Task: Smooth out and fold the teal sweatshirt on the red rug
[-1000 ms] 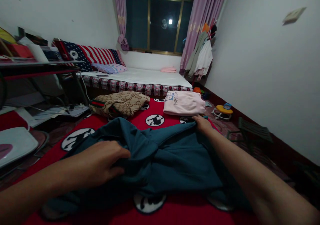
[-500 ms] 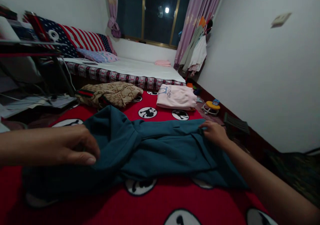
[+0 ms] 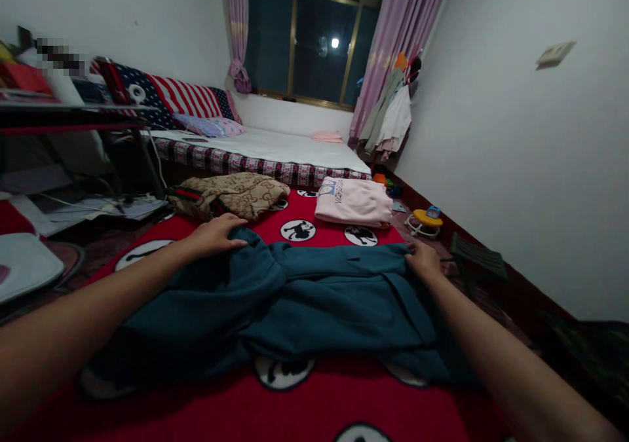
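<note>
A dark teal garment (image 3: 304,304) lies spread and rumpled across a red blanket (image 3: 314,409) with black-and-white round motifs. My left hand (image 3: 213,234) reaches to the garment's far left corner, fingers curled onto the cloth's edge. My right hand (image 3: 423,260) is closed on the garment's far right edge. Both arms stretch over the cloth from the near side.
A folded beige patterned garment (image 3: 230,194) and a folded pink garment (image 3: 352,203) lie beyond on the blanket. Behind them stands a bed (image 3: 275,148) with pillows. A cluttered table (image 3: 73,111) is at left, a small toy (image 3: 426,219) and a dark stool (image 3: 476,253) at right.
My left hand has moved from the near left of the garment out to its far left corner. My right hand stayed on the right edge. The cloth lies flatter.
</note>
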`<state>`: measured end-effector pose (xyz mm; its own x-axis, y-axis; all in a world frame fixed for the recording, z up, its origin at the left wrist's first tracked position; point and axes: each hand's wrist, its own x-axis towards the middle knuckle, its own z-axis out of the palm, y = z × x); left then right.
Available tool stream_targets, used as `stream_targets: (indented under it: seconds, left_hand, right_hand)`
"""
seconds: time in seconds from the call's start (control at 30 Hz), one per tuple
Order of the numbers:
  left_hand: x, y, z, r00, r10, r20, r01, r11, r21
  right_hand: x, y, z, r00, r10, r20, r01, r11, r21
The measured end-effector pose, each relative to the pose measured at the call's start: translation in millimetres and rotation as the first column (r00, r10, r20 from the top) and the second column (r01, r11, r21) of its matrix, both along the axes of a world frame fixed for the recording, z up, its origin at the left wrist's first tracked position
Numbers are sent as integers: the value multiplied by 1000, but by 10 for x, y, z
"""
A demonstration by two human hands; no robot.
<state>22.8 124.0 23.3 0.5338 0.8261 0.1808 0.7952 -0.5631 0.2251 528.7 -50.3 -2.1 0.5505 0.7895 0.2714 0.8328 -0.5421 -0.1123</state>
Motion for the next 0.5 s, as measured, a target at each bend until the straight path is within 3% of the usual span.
stream_targets:
  seconds: [0.1, 0.17, 0.2, 0.23, 0.3, 0.4, 0.47, 0.5]
  left_hand:
    - [-102, 3, -16, 999, -47, 12, 47, 999, -27]
    - [-141, 4, 18, 999, -37, 37, 39, 998, -55]
    - [-159, 14, 35, 998, -31, 60, 36, 997, -72]
    - [-180, 30, 47, 995, -26, 95, 35, 995, -91]
    - [-231, 70, 56, 982, -5, 189, 32, 990, -138]
    - [-322, 108, 48, 944, 38, 327, 37, 975, -219]
    - [-376, 99, 51, 920, 34, 390, 73, 964, -257]
    - [-399, 86, 59, 911, 20, 412, 101, 958, -270]
  right_hand:
    - [-213, 56, 59, 998, 46, 43, -49, 996, 73]
    - [-583, 131, 133, 972, 231, 39, -234, 958, 168]
    - [-839, 157, 178, 926, 377, 26, -373, 901, 223]
    - [-1132, 164, 226, 840, 542, 0, -520, 807, 281]
    - [-1786, 104, 327, 594, 803, -47, -747, 572, 339]
    - [-2745, -119, 443, 283, 958, -38, -913, 281, 297]
    - [-3266, -257, 467, 169, 985, 36, -959, 156, 237]
    - [-3478, -304, 460, 143, 988, 57, -968, 128, 215]
